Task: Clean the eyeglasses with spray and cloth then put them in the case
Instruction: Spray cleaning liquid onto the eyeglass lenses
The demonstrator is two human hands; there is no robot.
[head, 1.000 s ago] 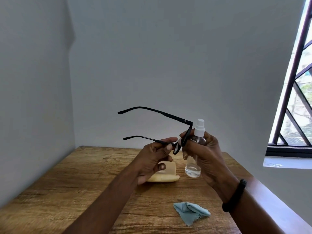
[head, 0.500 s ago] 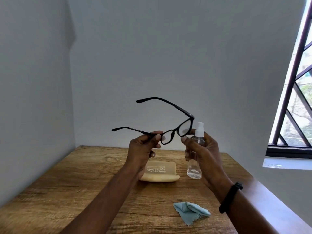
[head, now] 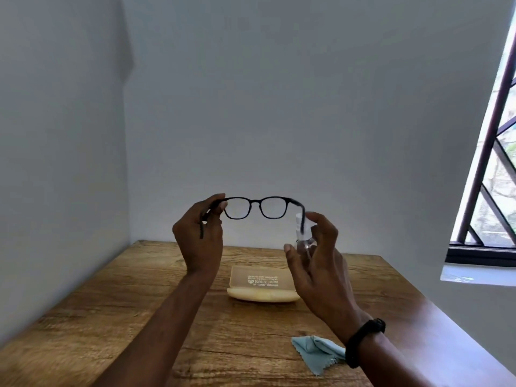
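Eyeglasses (head: 255, 207) held up over the table (head: 134, 303), frame running left to right.
Cloth (head: 315, 351) lies nearest, case (head: 261, 286) beyond; above them the left hand (head: 199, 238) pinches the frame's left end, the right hand (head: 318, 263) grips the spray bottle (head: 303, 238) just beside the right end.

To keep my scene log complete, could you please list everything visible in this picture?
eyeglasses: 1, black, held up above the table
spray bottle: 1, clear with white nozzle, held beside the eyeglasses
case: 1, cream, mid-table
cloth: 1, light blue, crumpled on the table's near right
table: 1, brown wood
window: 1, dark bars, right edge
wristband: 1, black, right wrist
left hand: 1, bare, pinches the eyeglasses
right hand: 1, bare, grips the spray bottle
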